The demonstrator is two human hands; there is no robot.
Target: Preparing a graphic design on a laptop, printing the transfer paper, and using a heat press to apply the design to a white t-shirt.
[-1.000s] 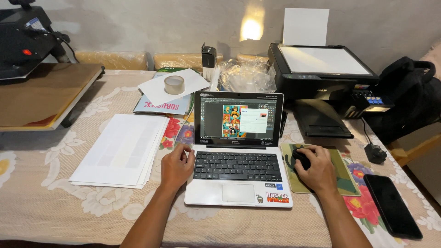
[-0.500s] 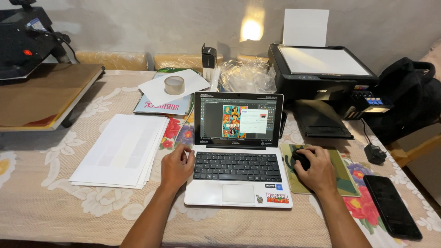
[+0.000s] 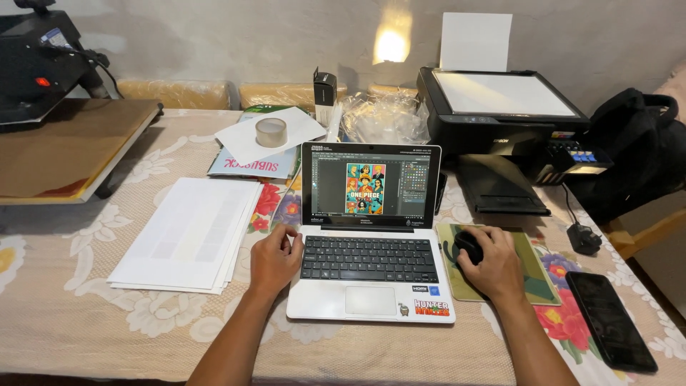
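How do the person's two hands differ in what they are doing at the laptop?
The left hand rests at the left edge of the laptop keyboard, fingers curled, holding nothing; the right hand lies off the laptop, cupped over a black mouse on a mouse pad. Both rest low on the table.

Work surface and surroundings, seen from above. A table point(image 3: 78, 314) is covered by a beige lace tablecloth point(image 3: 43, 336) printed with white and red flowers. Behind it a pale, roughly plastered wall point(image 3: 214, 43) is lit by one warm patch of light point(image 3: 391, 44) (its source is not shown). Tan padded cushions point(image 3: 175, 93) are lined along the wall's base. A wooden edge point(image 3: 654, 232) is seen at the right.
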